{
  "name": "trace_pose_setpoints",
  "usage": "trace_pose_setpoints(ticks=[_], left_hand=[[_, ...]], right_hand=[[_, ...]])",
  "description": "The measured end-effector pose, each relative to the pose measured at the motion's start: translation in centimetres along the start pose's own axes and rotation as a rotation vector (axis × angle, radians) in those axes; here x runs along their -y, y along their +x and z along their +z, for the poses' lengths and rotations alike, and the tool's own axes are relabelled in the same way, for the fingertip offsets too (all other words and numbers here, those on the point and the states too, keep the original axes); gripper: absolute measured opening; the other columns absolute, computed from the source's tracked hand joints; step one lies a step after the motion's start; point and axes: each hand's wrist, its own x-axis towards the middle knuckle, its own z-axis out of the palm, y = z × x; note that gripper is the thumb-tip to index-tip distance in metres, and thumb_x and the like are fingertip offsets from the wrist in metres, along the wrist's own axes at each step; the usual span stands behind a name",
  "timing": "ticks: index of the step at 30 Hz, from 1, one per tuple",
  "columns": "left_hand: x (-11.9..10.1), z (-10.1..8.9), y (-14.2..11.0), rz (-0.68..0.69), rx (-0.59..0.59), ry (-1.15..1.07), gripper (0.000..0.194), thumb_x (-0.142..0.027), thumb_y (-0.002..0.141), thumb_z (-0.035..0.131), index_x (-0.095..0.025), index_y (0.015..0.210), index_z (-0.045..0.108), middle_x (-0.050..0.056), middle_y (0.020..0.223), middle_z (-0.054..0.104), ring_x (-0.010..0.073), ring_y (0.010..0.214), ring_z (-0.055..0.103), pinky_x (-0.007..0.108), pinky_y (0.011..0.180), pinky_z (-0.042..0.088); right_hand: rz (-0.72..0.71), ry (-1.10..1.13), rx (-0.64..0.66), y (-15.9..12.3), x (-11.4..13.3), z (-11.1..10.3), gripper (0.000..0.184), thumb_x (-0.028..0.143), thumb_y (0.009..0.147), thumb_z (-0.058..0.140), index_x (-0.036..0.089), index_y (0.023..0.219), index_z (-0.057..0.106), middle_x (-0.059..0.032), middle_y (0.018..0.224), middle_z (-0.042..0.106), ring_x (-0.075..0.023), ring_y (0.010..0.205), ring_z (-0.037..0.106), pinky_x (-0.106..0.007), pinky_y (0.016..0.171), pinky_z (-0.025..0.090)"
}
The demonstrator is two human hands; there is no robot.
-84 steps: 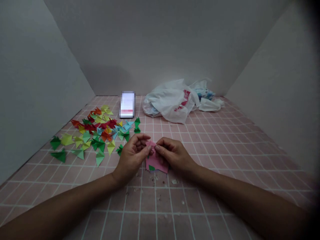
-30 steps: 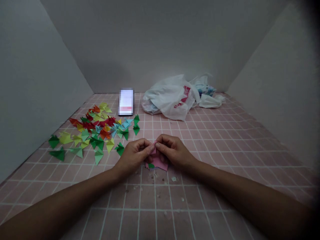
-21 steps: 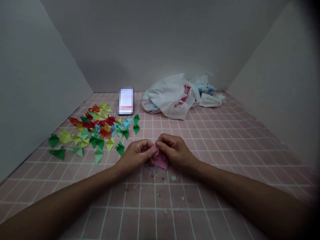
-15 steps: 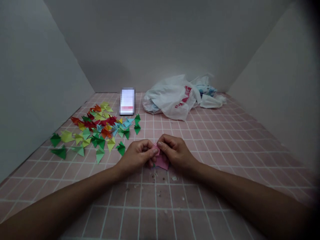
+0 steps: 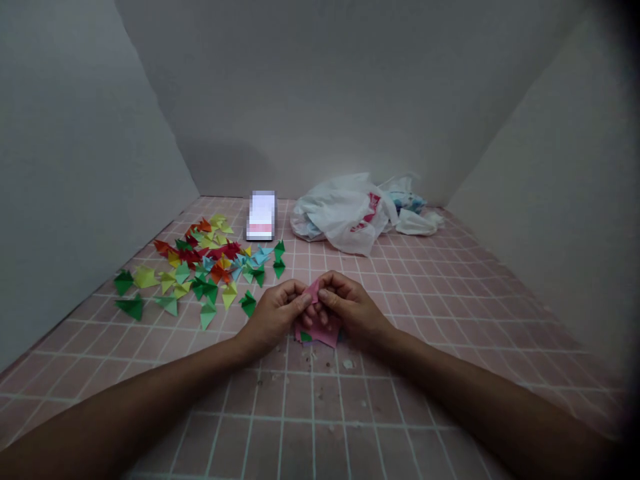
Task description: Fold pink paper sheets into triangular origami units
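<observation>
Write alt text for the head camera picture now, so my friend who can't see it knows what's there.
Left hand and right hand pinch a small folded pink paper above more pink paper on a pink checked surface. Colorful folded paper shapes lie to the left; a lit phone and crumpled white bags sit behind.

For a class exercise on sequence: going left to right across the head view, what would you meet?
Two dark green folded papers → left hand → held pink paper → right hand → small white bundle at the back.
</observation>
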Motion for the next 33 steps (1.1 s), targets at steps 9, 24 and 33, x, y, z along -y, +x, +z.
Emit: trace_pose_setpoints(ticks=[9,24,33], left_hand=[[-0.8,-0.1,-0.2,0.098,-0.013,0.100,0.033,-0.045,0.087,0.062,-0.014,0.078,0.059,0.001,0.065,0.065,0.0110,0.057,0.059,0.022,0.056,0.048],[-0.9,0.1,-0.5,0.024,0.034,-0.145,0.037,-0.048,0.082,0.070,-0.015,0.076,0.054,-0.004,0.060,0.055,0.0068,0.048,0.049,0.018,0.049,0.040],[-1.3,1.0,-1.4,-0.058,0.121,-0.274,0.036,-0.045,0.079,0.075,-0.015,0.077,0.054,-0.006,0.056,0.053,0.0052,0.041,0.045,0.017,0.042,0.036]], right_hand=[[-0.063,-0.017,0.013,0.6,-0.3,0.4,0.024,0.036,0.086,0.072,0.019,0.089,0.056,0.0041,0.065,0.062,-0.0086,0.049,0.055,-0.022,0.049,0.044],[-0.055,-0.084,0.037,0.2,1.7,1.9,0.026,0.038,0.088,0.070,0.019,0.092,0.052,0.0032,0.065,0.065,-0.0076,0.046,0.056,-0.017,0.043,0.044],[-0.070,-0.018,0.002,-1.7,2.4,2.8,0.026,0.036,0.086,0.072,0.019,0.093,0.053,0.0024,0.063,0.068,-0.0071,0.042,0.055,-0.015,0.039,0.042]])
